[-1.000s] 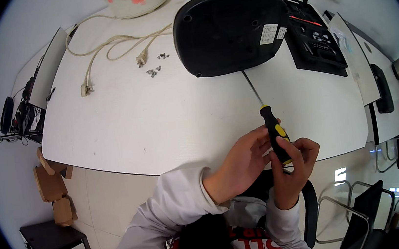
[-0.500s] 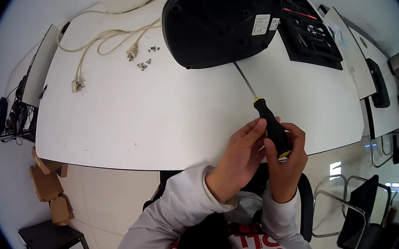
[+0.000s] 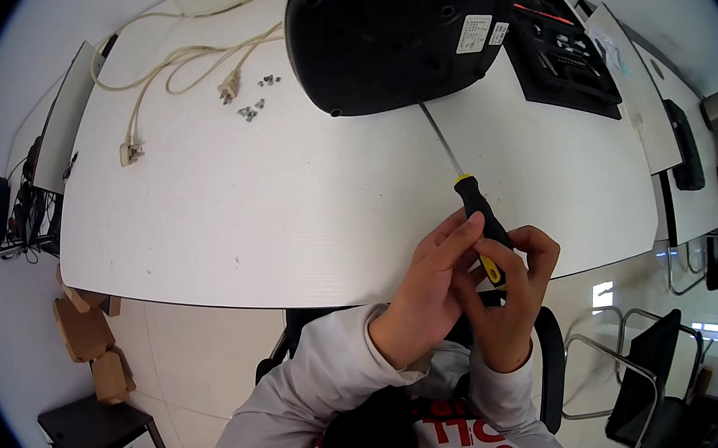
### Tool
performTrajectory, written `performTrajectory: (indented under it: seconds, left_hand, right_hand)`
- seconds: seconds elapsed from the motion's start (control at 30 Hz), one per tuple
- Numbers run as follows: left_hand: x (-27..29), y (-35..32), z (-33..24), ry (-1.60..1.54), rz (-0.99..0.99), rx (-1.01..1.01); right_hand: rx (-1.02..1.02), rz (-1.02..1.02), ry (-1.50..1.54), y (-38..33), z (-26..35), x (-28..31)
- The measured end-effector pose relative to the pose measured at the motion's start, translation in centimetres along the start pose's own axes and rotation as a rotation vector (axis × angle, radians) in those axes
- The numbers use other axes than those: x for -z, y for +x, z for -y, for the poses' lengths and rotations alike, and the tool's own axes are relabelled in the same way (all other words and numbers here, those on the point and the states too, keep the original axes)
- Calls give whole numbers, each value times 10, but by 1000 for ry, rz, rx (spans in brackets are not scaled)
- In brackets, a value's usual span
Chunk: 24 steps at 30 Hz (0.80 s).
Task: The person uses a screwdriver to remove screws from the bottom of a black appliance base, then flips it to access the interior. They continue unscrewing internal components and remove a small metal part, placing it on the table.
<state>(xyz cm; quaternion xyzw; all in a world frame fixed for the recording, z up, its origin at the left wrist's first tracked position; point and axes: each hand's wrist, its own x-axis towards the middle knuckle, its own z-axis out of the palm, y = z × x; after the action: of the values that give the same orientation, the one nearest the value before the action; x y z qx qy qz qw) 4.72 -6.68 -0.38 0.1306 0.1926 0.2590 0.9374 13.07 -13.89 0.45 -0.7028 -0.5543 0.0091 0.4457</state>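
Left hand (image 3: 420, 297) and right hand (image 3: 515, 308) both grip a screwdriver (image 3: 467, 190), shaft meeting a black base's (image 3: 392, 43) near edge, the tool likely light, stiff and best held by its thick handle (image 3: 484, 220).

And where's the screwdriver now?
Head view, right of centre: the left hand and right hand hold the screwdriver, its shaft reaching the lower edge of the black housing.

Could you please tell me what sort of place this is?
Probably a workroom, judging by the screwdriver, the open tool case and what look like loose screws on the white table.
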Motion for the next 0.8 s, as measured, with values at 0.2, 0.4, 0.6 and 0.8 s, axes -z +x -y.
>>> performTrajectory:
  seconds: [0.2, 0.4, 0.6, 0.8]
  left_hand:
    - [8, 5, 4, -79, 26, 7]
    - [2, 3, 4, -73, 42, -18]
    - [-4, -2, -4, -95, 47, 33]
    - [1, 3, -2, -78, 64, 39]
  right_hand:
    - [-56, -115, 192, -7, -10, 0]
    - [-136, -106, 162, -3, -9, -2]
    - [-38, -80, 93, -4, -7, -3]
    - [40, 29, 32, -4, -4, 2]
